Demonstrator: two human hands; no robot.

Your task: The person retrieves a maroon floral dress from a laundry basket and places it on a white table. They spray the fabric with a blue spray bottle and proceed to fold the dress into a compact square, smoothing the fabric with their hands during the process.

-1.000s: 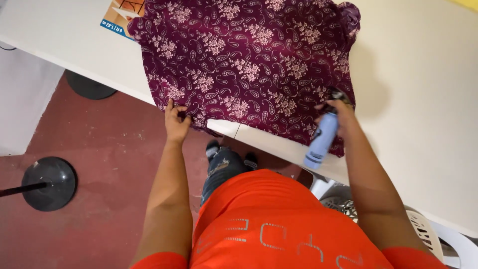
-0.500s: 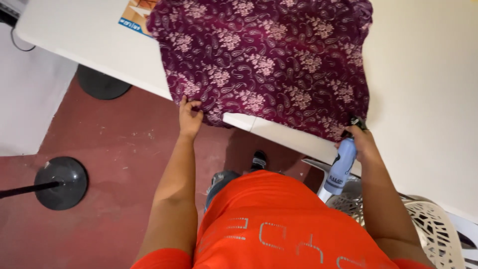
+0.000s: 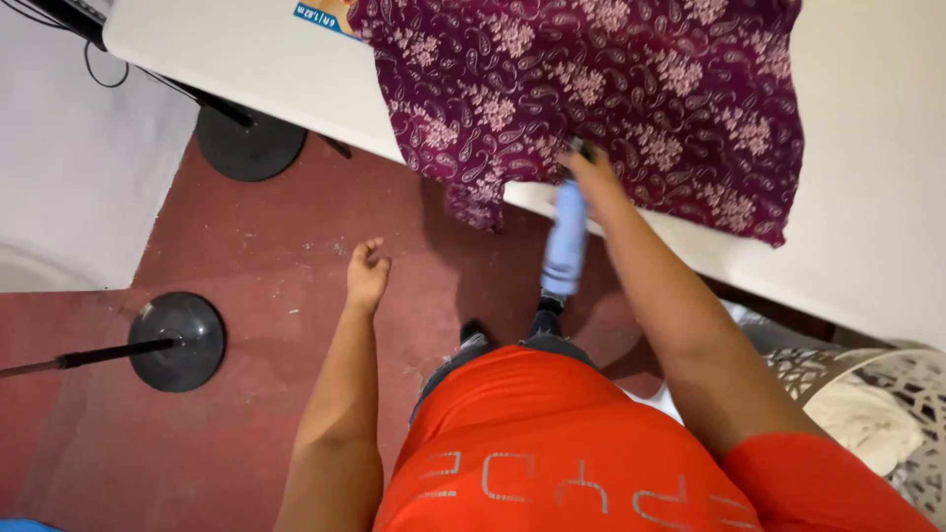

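A maroon cloth (image 3: 611, 89) with a pale floral print lies on the white table (image 3: 867, 227), and one corner hangs over the near edge. My right hand (image 3: 593, 179) rests on the cloth's front edge. It is shut on a light blue cylinder-shaped tool (image 3: 567, 241) that hangs down below the table edge. My left hand (image 3: 367, 276) is off the cloth, hovering over the red floor with its fingers loosely curled and nothing in it.
Two black round stand bases sit on the red floor, one (image 3: 177, 340) at the left and one (image 3: 251, 143) under the table. A white lattice chair (image 3: 887, 394) holding pale fabric is at the right. A printed card (image 3: 320, 12) lies on the table's far left.
My left hand has let go of the cloth's edge and dropped toward the floor. My right hand moved left along the front edge with the blue tool. The view shifted left.
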